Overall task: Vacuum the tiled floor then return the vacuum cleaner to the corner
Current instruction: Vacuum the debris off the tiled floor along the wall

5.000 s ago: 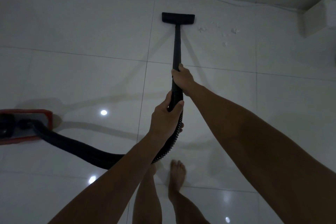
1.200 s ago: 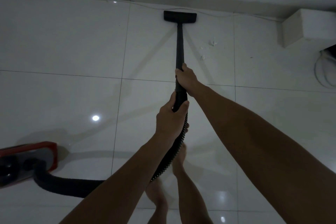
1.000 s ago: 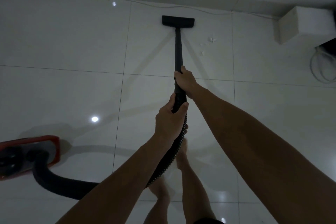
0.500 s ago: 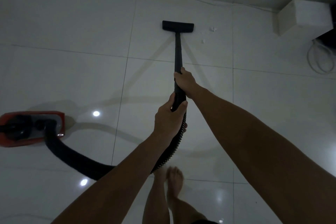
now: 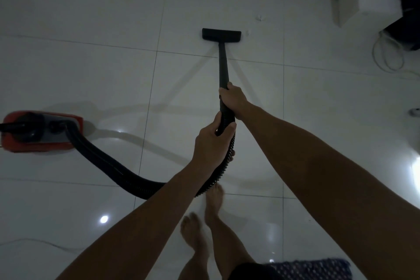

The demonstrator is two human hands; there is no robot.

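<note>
The room is dim, its glossy white tiled floor [image 5: 91, 70] crossed by thin grout lines and dotted with lamp reflections. The black floor nozzle [image 5: 221, 35] lies flat on the tiles, short of the wall. Just to its right, and a little beyond it, sit small white scraps [image 5: 259, 17]. Further right of the nozzle stands a white box [image 5: 368, 2], with a looped cable [image 5: 386, 57] beside it. The wand [image 5: 223, 66] runs back from the nozzle to the right hand [image 5: 233, 98], clenched around it; the left hand [image 5: 211, 145] grasps the ribbed hose [image 5: 109, 163] lower down. Well left of the nozzle rests the red vacuum cleaner [image 5: 41, 130]. Bare feet [image 5: 193, 232] stand nearest.
</note>
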